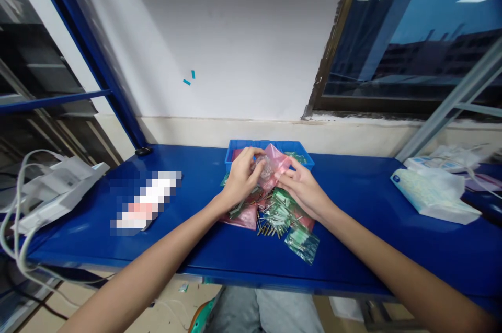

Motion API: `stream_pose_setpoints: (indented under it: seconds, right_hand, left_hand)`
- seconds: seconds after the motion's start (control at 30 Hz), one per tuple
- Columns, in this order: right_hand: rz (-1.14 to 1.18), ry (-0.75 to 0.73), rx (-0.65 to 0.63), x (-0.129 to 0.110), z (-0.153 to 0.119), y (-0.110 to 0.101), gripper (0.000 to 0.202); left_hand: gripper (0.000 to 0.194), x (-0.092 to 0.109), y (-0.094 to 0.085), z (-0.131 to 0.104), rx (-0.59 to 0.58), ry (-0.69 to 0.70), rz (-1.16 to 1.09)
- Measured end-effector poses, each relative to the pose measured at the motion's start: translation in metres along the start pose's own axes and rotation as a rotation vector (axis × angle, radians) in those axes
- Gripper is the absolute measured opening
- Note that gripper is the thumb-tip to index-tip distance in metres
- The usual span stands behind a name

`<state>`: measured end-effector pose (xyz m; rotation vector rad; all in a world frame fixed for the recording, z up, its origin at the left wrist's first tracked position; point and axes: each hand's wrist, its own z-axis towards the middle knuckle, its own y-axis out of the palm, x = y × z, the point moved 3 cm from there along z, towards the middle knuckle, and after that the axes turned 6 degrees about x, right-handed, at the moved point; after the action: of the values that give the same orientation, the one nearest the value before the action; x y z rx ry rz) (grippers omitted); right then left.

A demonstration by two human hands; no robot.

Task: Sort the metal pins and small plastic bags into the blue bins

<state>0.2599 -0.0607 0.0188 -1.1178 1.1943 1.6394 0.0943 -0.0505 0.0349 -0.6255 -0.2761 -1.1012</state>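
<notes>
Both hands hold a pink plastic bag (275, 158) with clear plastic in its mouth, above the middle of the table. My left hand (243, 173) is curled at the bag's left side, its fingers around the clear plastic. At the right side, my right hand (300, 184) pinches the pink film between thumb and fingers. Beneath the hands lies a pile of small metal pins (269, 228) and green-and-clear packets (280, 210). One green packet (303, 244) lies at the pile's front right. Another pink bag (245, 217) sits under my left wrist.
A blue divided tray (306, 158) with packets inside stands behind the hands, near the wall. On the blue table (353, 192), a tissue pack (431, 197) lies at the right. Power strips with white cables (58, 192) are at the left, beside a blurred-out item (151, 202).
</notes>
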Motion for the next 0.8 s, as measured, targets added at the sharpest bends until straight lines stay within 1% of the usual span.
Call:
stream_pose_setpoints:
  seconds: [0.1, 0.17, 0.3, 0.43, 0.53, 0.6, 0.7, 0.8]
  right_hand:
    - [0.004, 0.021, 0.022, 0.004, -0.003, 0.002, 0.05]
    - [-0.004, 0.0, 0.056, 0.005, -0.001, -0.001, 0.048]
    - [-0.013, -0.037, 0.146, 0.001, 0.004, -0.011, 0.045]
    - [-0.009, -0.06, 0.201, -0.002, 0.007, -0.015, 0.044]
    - [-0.01, -0.077, 0.237, -0.004, 0.007, -0.017, 0.05]
    - [-0.018, -0.097, 0.267, -0.005, 0.008, -0.018, 0.059]
    - [-0.028, -0.137, 0.279, -0.008, 0.007, -0.019, 0.072]
    - [-0.024, -0.152, 0.262, -0.012, 0.007, -0.019, 0.068]
  left_hand:
    - [0.013, 0.002, 0.002, -0.002, -0.021, 0.001, -0.012]
    - [0.013, 0.003, 0.003, -0.003, -0.05, 0.017, 0.011]
    - [0.018, 0.006, 0.004, -0.005, -0.086, 0.1, 0.051]
    - [0.021, 0.006, 0.005, -0.007, -0.082, 0.134, 0.09]
    - [0.023, 0.007, 0.006, -0.008, -0.089, 0.142, 0.093]
    - [0.027, 0.009, 0.006, -0.008, -0.105, 0.15, 0.074]
    - [0.036, 0.011, 0.007, -0.007, -0.173, 0.148, 0.011]
    - [0.05, 0.008, 0.008, -0.008, -0.253, 0.151, -0.047]
